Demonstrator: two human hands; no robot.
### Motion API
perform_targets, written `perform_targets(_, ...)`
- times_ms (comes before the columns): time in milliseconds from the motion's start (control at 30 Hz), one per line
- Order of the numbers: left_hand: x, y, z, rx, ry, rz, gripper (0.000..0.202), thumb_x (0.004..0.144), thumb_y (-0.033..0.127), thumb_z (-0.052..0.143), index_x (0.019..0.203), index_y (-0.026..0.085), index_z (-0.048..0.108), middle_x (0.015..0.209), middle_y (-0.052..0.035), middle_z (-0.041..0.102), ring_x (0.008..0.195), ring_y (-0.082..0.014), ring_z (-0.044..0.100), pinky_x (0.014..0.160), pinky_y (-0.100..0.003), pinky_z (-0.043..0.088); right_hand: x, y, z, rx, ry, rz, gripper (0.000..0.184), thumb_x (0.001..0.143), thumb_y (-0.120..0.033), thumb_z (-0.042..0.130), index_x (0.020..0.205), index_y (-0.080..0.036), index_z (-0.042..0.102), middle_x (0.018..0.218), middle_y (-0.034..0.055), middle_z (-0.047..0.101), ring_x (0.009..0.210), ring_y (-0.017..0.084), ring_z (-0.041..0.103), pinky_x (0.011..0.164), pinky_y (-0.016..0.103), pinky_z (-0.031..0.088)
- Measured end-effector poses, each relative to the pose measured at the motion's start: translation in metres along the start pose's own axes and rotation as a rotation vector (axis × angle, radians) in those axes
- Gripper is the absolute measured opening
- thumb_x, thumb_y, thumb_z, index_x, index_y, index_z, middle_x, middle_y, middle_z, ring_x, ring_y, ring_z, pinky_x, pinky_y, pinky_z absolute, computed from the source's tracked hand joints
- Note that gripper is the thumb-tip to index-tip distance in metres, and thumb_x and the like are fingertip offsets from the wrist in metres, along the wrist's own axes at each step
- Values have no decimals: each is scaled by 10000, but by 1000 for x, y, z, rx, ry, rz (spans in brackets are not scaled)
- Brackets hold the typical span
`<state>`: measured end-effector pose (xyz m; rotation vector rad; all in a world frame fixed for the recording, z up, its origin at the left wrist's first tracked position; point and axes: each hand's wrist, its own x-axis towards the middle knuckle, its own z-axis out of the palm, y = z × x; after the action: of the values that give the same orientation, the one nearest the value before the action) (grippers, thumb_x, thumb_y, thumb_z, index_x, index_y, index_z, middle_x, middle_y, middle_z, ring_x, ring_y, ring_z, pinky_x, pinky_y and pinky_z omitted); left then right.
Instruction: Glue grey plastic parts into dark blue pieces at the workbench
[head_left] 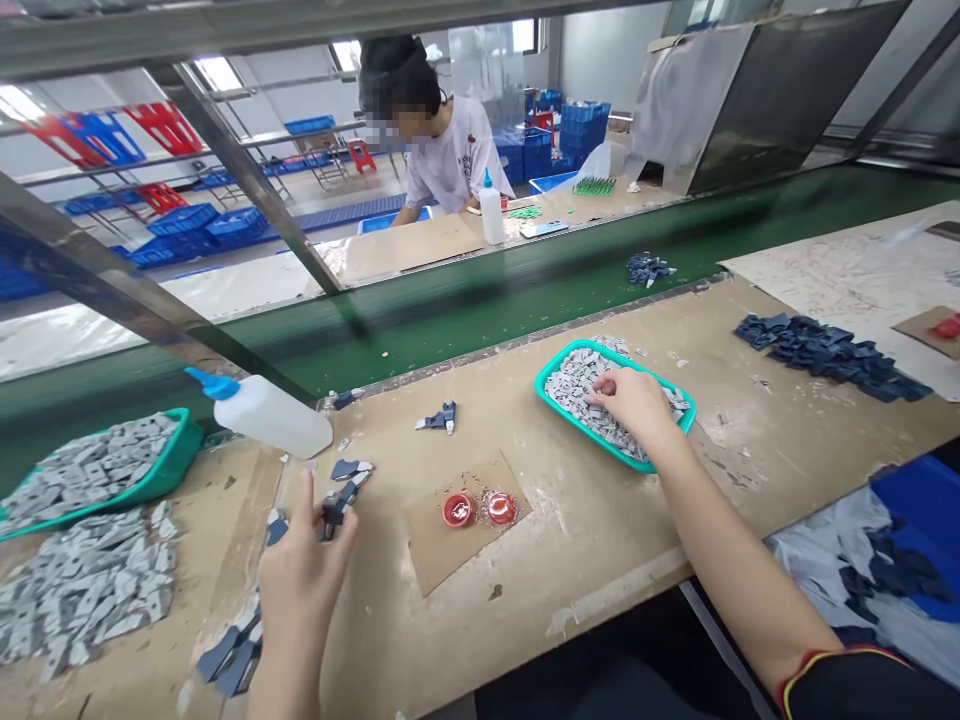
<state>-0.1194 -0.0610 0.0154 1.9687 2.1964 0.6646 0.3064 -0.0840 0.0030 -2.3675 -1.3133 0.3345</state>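
From my station I see the right hand (626, 405) resting on the small grey pieces (577, 385) heaped in the teal plastic tray (581, 437), its fingers curled down into the heap; I cannot tell whether it has hold of any piece. Left of that tray, the left hand (300, 590) is raised and open, thumb and fingers apart, with nothing visible in it. It is nearest to a small cluster of dark-and-grey pieces (337, 510). These pieces look thin, light and fairly stiff to me, so I would pinch one by its edge; loose in a pile, they may slide over each other. Just left of the tray, two red caps (472, 510) sit on a cardboard square (442, 545), and further left a white squeeze bottle (270, 415) lies on its side.
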Motion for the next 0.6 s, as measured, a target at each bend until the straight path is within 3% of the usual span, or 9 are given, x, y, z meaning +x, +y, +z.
perform_targets(100, 14, -19, 0, 150, -126, 131, 757, 784, 332, 545, 1467, 221, 237, 1166, -161, 644, 997, -404, 616, 797, -528, 480, 3, -2, 9, -13, -1, 22, 186, 699, -321, 719, 855, -219, 720, 834, 67, 720, 763, 226, 631, 592, 284, 378)
perform_targets(233, 25, -18, 9, 23, -57, 380, 638, 778, 266, 522, 1397, 202, 380, 1293, -165, 540, 1216, -386, 463, 964, -505, 383, 0, 0, 13, -14, 1, 4, 116, 768, -276, 637, 824, -213, 718, 830, 77, 719, 769, 239, 629, 597, 295, 363)
perform_targets(333, 33, 7, 19, -37, -29, 471, 499, 797, 287, 502, 1281, 165, 504, 1270, -171, 522, 1217, -342, 449, 1022, -451, 323, -1, 2, 12, -27, 20, -12, 147, 814, -253, 566, 835, -202, 702, 865, 90, 714, 808, 258, 628, 616, 305, 371)
perform_targets(433, 45, 41, 34, -28, -150, 445, 428, 829, 379, 474, 1169, 139, 574, 1122, -169, 585, 1077, -308, 535, 950, -402, 372, -4, 2, 9, 1, 96, -41, 199, 861, -246, 485, 940, -187, 659, 917, 108, 703, 846, 266, 627, 657, 321, 399)
perform_targets(533, 59, 71, 50, -44, -280, 422, 450, 820, 496, 484, 1110, 170, 595, 798, -88, 652, 796, -257, 611, 743, -336, 436, -17, 0, 4, 258, 134, -92, 189, 867, -269, 480, 967, -181, 614, 844, 90, 703, 772, 236, 645, 673, 332, 448)
perform_targets(600, 66, 85, 60, -61, -355, 405, 468, 807, 565, 476, 1058, 194, 611, 639, -39, 627, 677, -233, 603, 631, -295, 413, -31, -3, 1, 525, 53, -96, 182, 830, -332, 553, 904, -177, 615, 818, 87, 702, 719, 220, 655, 661, 336, 485)
